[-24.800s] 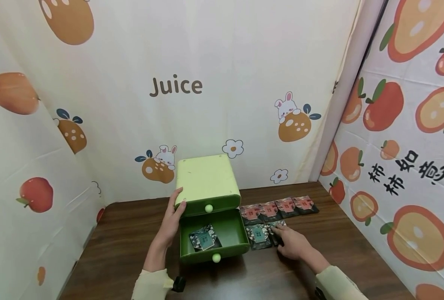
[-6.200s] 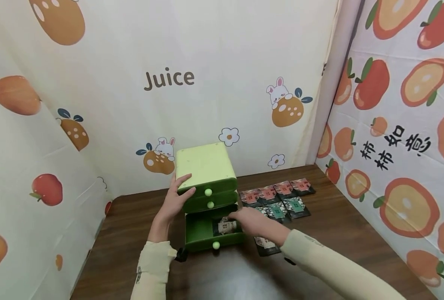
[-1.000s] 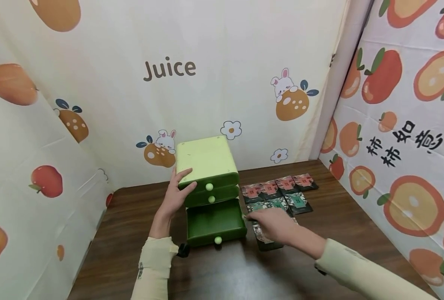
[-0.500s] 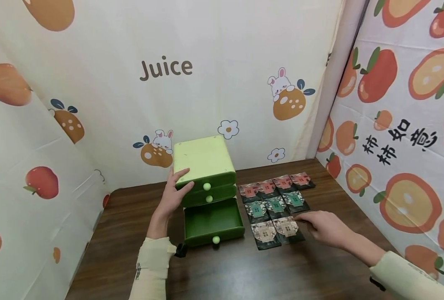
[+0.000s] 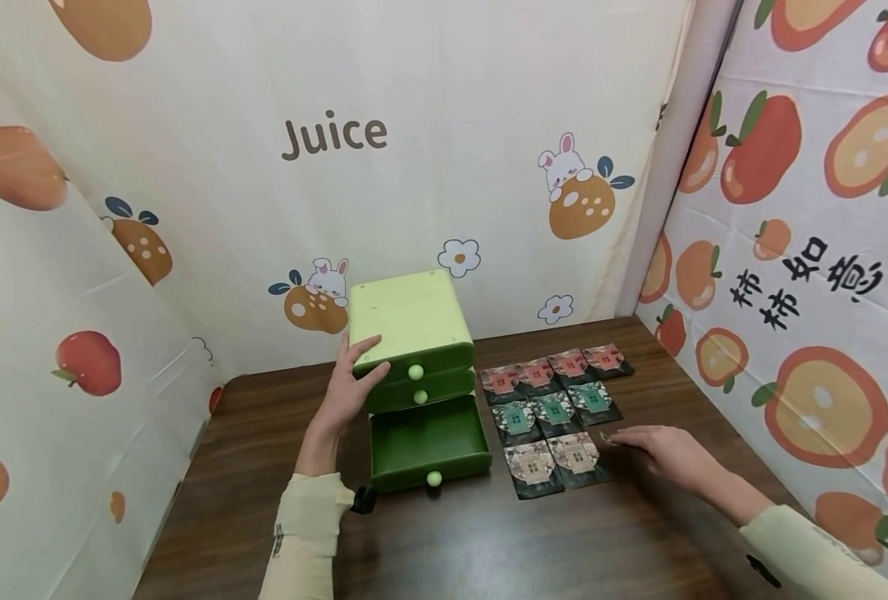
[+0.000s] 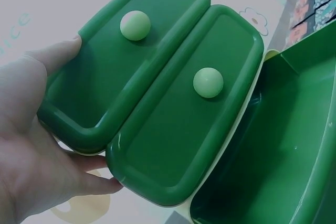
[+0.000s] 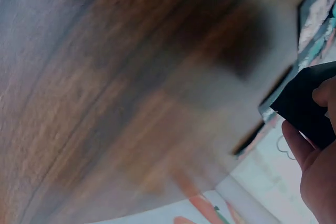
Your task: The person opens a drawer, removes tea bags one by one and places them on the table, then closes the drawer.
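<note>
My left hand (image 5: 348, 385) grips the upper left side of a small green drawer cabinet (image 5: 406, 317). In the left wrist view its thumb rests at the top drawer front (image 6: 105, 77), the other fingers along the side. The bottom drawer (image 5: 428, 479) is pulled out, its green floor showing; the two drawers above are pushed in. My right hand (image 5: 672, 457) pinches a flat dark packet (image 7: 307, 100) just right of two beige packets (image 5: 577, 457). In the head view most of the held packet is hidden by the fingers.
Right of the cabinet, packets lie in rows on the brown wooden table (image 5: 489, 550): several red packets (image 5: 535, 375) at the back, three teal packets (image 5: 554, 410) before them. Printed curtains (image 5: 444, 125) enclose the back and sides.
Earlier the middle drawer was open, then the bottom one with a beige packet inside. Within the last second my right hand carries a packet rightward from the drawer; the left hand keeps its grip.
</note>
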Demonstrator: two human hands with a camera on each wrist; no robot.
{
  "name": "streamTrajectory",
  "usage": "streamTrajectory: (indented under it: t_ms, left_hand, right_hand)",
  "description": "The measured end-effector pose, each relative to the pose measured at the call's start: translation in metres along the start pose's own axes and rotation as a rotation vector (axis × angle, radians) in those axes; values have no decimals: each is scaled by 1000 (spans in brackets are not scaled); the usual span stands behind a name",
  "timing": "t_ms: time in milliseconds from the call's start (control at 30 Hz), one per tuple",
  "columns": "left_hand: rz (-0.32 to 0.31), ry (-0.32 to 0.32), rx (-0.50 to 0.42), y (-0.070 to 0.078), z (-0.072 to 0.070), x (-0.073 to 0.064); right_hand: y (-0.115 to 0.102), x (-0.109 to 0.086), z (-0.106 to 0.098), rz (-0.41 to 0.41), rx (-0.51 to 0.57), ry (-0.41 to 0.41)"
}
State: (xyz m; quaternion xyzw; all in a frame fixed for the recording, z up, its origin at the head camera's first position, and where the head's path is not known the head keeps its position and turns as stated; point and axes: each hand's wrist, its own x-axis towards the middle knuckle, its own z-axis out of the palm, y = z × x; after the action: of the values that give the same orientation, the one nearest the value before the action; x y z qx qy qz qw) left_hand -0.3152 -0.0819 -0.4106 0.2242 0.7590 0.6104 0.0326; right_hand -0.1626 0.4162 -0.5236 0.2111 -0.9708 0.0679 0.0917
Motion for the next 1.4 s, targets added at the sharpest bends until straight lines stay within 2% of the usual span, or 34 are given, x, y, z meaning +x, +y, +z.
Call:
streamTrajectory:
  t_ms: [200,400,700,867,1033,1267,1400]
  left_hand:
    - [-2,-4,-1,2,1,0]
    - [8,5,-6,1,1,1]
    - [19,6,-6,-1,1,2]
    - [7,8,-4,-1,2,2]
    - [17,19,-9,-1,1,3]
    - [23,20,-29,-2,1,5]
    - [16,21,-32,0,2,4]
  right_hand:
    - [5,0,16,14,-15,-28]
    - [6,3,22,28,-16,-58]
    - [4,5,19,42,90,-266]
    - [-1,5,10,64,139,-313]
    - [-2,7,8,73,146,-302]
    - [4,8,19,30,139,-178]
    - [5,8,22,26,144,-149]
